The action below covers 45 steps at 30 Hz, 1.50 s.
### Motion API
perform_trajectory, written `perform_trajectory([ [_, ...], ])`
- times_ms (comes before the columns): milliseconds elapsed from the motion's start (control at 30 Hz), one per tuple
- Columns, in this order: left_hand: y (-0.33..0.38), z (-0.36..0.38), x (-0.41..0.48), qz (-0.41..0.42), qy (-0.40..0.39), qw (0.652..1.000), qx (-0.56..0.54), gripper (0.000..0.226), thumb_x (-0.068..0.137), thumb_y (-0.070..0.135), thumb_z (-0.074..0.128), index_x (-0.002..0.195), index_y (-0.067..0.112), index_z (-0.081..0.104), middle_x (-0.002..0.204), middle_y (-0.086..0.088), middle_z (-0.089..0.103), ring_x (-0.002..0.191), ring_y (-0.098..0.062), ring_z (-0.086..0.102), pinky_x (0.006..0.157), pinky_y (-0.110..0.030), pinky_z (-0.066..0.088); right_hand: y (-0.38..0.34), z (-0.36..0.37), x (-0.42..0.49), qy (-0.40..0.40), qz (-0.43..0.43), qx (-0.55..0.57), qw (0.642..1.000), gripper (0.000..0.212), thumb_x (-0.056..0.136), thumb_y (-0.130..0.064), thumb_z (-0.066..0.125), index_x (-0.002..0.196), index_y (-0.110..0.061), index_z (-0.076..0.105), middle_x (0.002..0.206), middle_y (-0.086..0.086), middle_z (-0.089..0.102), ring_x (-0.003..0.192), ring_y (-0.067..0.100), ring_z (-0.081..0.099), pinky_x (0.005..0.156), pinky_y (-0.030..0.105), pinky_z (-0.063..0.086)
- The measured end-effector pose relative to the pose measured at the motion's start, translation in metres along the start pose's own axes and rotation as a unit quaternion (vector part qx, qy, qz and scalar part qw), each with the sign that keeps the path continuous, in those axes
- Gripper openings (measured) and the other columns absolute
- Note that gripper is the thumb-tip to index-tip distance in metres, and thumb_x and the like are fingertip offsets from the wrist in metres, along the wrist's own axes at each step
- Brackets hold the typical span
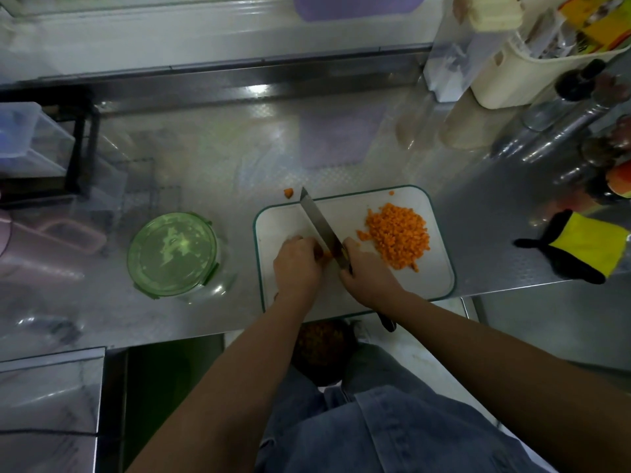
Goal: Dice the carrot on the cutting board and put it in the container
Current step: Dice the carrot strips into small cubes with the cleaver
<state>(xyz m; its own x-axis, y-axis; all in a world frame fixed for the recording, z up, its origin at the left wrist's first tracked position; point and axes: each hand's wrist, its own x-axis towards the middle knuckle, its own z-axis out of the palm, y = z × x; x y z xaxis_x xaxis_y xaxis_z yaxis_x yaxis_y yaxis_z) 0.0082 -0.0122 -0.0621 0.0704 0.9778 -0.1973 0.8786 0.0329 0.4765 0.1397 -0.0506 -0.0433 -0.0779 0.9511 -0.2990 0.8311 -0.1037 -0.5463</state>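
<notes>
A white cutting board (440, 268) with a teal rim lies on the steel counter. A heap of diced carrot (397, 232) sits on its right half. My right hand (367, 271) grips the handle of a knife (319, 223), whose blade points up and to the left across the board. My left hand (297, 264) has curled fingers holding down a small carrot piece (324, 255) right beside the blade. One stray carrot chunk (289, 192) lies on the counter past the board's far left corner. A round glass container with a green lid (172, 254) stands left of the board, closed.
A yellow and black cloth (580, 249) lies at the right counter edge. Jars, bottles and a cream utensil holder (532, 76) crowd the back right. Plastic bins (30, 138) stand at the left. The counter's front edge runs just below the board.
</notes>
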Motion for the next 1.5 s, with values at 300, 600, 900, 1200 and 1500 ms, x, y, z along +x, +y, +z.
perform_trajectory([
  [300,-0.002,-0.003,-0.003,0.011,-0.014,1.000,0.004,0.017,0.089,0.029,0.061,0.091,0.017,0.071,0.091,-0.005,0.061,0.090,-0.024,0.057,0.067,-0.031,0.041,0.000,-0.005,-0.003,0.027,-0.018,0.038,0.999,0.018,0.089,-0.014,0.053,0.105,-0.007,0.046,0.067,-0.001,0.043,0.058,0.022,0.045,0.051,0.031,0.029],
  [600,0.001,-0.002,-0.003,-0.022,0.001,0.999,-0.025,0.014,0.087,0.029,0.061,0.082,0.018,0.068,0.087,-0.004,0.062,0.086,-0.024,0.058,0.063,-0.029,0.035,-0.002,0.008,0.001,-0.003,0.000,0.041,0.999,0.020,0.087,-0.010,0.052,0.105,-0.008,0.044,0.065,-0.002,0.040,0.054,0.020,0.041,0.045,0.029,0.026],
  [900,0.000,-0.005,-0.001,-0.059,-0.019,0.998,-0.032,0.018,0.086,0.036,0.067,0.085,0.018,0.069,0.086,-0.001,0.067,0.082,-0.020,0.062,0.065,-0.029,0.044,-0.003,0.002,0.001,0.043,0.006,0.072,0.996,0.025,0.091,-0.012,0.051,0.114,-0.004,0.046,0.072,0.003,0.047,0.057,0.019,0.043,0.048,0.032,0.025],
  [1200,0.000,-0.004,-0.004,-0.052,-0.015,0.997,-0.050,0.013,0.088,0.025,0.061,0.081,0.016,0.069,0.084,-0.005,0.068,0.081,-0.024,0.062,0.064,-0.031,0.045,-0.002,0.008,0.000,0.003,-0.022,0.046,0.999,0.018,0.089,-0.010,0.051,0.105,-0.006,0.046,0.064,-0.005,0.041,0.051,0.014,0.039,0.046,0.026,0.025],
  [1500,-0.002,0.000,-0.002,-0.046,-0.010,0.998,-0.040,0.013,0.086,0.027,0.063,0.086,0.016,0.072,0.090,-0.004,0.069,0.086,-0.022,0.063,0.070,-0.032,0.049,0.003,0.008,0.002,0.031,0.020,0.057,0.998,0.024,0.089,-0.010,0.052,0.111,-0.003,0.046,0.077,0.007,0.049,0.064,0.026,0.049,0.054,0.031,0.030],
])
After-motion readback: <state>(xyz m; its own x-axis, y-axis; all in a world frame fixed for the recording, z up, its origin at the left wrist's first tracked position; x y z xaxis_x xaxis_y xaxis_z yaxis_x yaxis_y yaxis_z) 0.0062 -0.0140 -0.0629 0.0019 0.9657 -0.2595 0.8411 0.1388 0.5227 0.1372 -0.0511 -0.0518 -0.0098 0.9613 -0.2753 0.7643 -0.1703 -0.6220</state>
